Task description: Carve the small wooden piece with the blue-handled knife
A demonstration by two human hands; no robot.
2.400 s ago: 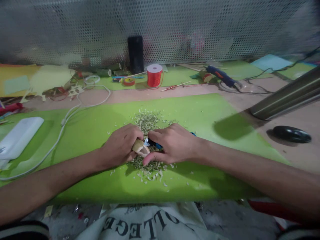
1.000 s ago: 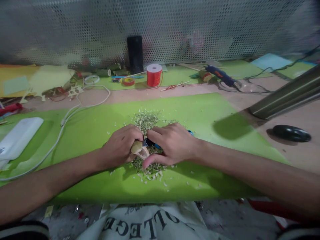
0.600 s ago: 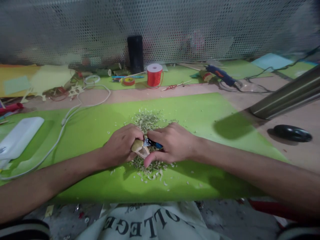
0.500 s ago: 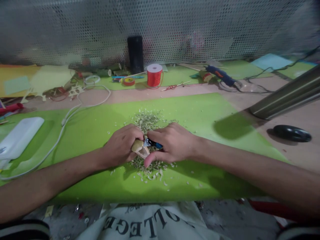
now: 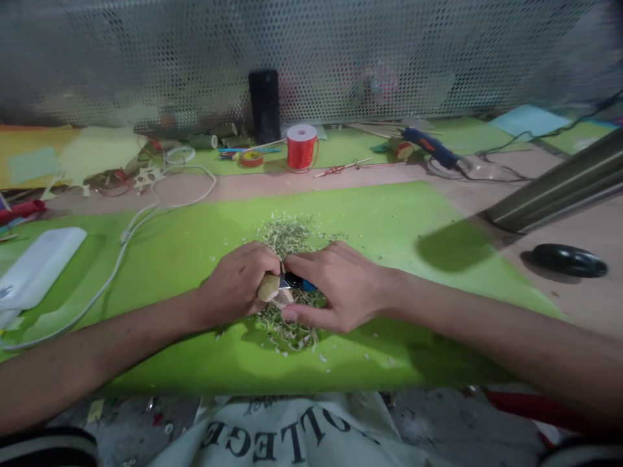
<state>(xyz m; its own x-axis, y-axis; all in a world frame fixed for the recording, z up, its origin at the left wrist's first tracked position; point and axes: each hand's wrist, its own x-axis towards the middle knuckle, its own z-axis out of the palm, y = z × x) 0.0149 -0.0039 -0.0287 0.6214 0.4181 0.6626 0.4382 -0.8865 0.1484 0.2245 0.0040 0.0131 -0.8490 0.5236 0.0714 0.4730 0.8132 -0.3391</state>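
Over a heap of thin shavings [image 5: 287,232] on the green mat [image 5: 389,214], my two hands meet. My left hand [image 5: 242,279] is closed round a short piece of bamboo [image 5: 268,287] whose pale cut end faces me. My right hand [image 5: 343,285] is wrapped round a utility knife [image 5: 296,280] with a black and blue body. The knife's metal blade lies against the bamboo's cut side. My right thumb reaches toward the lower edge of the bamboo. Fingers hide most of the knife and the far part of the bamboo.
A white power bank [image 5: 46,266] with a white cable lies left. Along the back stand a black phone [image 5: 265,107] and a red thread spool [image 5: 301,149]. At right are a blue glue gun [image 5: 431,148], a metal cylinder [image 5: 559,181] and a black oval object [image 5: 569,260].
The bamboo has turned slightly in my left hand, showing its cut end differently. My right hand with the knife has tilted, and its thumb has shifted a little.
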